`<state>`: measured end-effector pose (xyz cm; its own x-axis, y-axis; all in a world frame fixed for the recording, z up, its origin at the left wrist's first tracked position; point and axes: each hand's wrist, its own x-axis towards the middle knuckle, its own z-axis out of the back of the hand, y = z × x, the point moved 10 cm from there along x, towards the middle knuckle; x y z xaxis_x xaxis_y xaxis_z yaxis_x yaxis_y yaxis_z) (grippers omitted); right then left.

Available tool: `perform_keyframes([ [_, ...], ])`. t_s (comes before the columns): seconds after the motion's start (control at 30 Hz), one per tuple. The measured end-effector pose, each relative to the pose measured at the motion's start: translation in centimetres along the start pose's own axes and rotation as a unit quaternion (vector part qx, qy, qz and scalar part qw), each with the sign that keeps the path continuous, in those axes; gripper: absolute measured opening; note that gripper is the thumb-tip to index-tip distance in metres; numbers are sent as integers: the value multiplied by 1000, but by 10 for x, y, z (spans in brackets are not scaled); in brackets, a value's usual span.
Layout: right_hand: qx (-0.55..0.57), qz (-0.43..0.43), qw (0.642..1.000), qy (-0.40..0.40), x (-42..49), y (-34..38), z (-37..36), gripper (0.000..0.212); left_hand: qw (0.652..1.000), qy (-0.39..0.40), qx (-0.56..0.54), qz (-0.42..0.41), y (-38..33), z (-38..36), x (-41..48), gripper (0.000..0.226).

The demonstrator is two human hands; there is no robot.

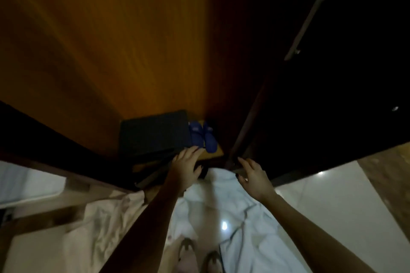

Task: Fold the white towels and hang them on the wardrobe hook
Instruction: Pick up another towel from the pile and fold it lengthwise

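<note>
Dim light, view blurred. Both hands are being held out low in front of the open wardrobe (pixel 111 51).

Left hand (pixel 187 166): fingers are being held straight and spread over the front edge of the wardrobe floor. Nothing is seen to be gripped. A dark patch by the thumb cannot be made out.

Right hand (pixel 253 176): fingers are being held loosely extended, palm turned inward, empty, just above the far end of the white towel (pixel 213 204).

The towel is lying crumpled on the glossy floor tiles (pixel 321 195), from the wardrobe threshold back toward the sandalled feet (pixel 199 255). No fold is being shown in it yet. A second pale cloth (pixel 99 221) is lying to the left; whether it is a towel cannot be told. No hook is being shown anywhere in view.

Inside the wardrobe, blue slippers (pixel 203 136) are sitting just beside a dark flat case (pixel 155 133). The wardrobe door (pixel 332 95), with its bar handle (pixel 307 26), is standing open close to the right hand.

Judged step: the far edge of the towel is being reached for.

- Each far corner should be pinched by one hand, not a bunch taken from mid-cloth.
- The towel should be lifted clear of the tiles so that it is hanging flat before any fold is being made.
- The near end is lying close to the feet and should not be trodden on.
- The open door should be given room by the right elbow.
</note>
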<state>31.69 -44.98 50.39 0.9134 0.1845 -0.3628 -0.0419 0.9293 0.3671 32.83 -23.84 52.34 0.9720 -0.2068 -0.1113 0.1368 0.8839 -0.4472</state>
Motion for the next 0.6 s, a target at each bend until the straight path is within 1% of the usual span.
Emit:
perform_keyframes([
  [0.07,-6,-31,999,35,-3,-36,-51,57,999,11,-49,10,11,-54,-5,54],
  [0.13,-13,-53,996,69,-1,-68,-105,56,996,41,-72,41,33,-117,-11,52],
  [0.27,-27,-77,990,116,20,-120,-209,55,990,112,-49,64,83,-252,-26,54],
  [0.4,-14,-89,988,126,65,-160,-305,53,987,150,-33,54,130,-363,-18,54],
  [0.53,25,-100,986,128,118,-193,-402,50,989,147,-19,31,179,-456,11,52],
  [0.6,39,-94,987,123,146,-203,-447,50,990,143,-2,4,200,-498,28,53],
])
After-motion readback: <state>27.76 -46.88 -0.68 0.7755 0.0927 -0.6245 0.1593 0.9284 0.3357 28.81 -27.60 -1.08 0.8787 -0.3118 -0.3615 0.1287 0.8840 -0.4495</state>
